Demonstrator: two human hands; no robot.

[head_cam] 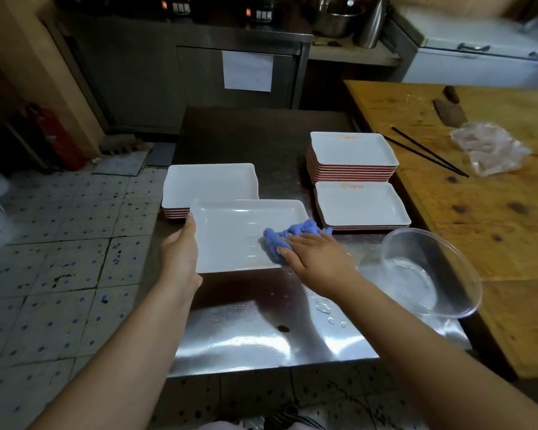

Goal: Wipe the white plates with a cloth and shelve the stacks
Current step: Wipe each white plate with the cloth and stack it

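Hands work one white plate (236, 234) above the steel tabletop (246, 336): left hand (180, 246) grips its left edge, right hand (314, 259) presses a blue cloth (280, 240) flat onto it. Three plate stacks (353, 156) sit behind, seemingly dry.

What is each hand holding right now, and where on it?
The left hand grips the white plate at its left edge. The right hand presses flat on the blue cloth atop that plate.

Stacks of white rectangular plates (353, 150): 3 | single white rectangular plate (230, 234): 1 | blue crumpled cloth (288, 240): 1 | clear plastic bowl (429, 271): 1 | black chopsticks (429, 152): 2
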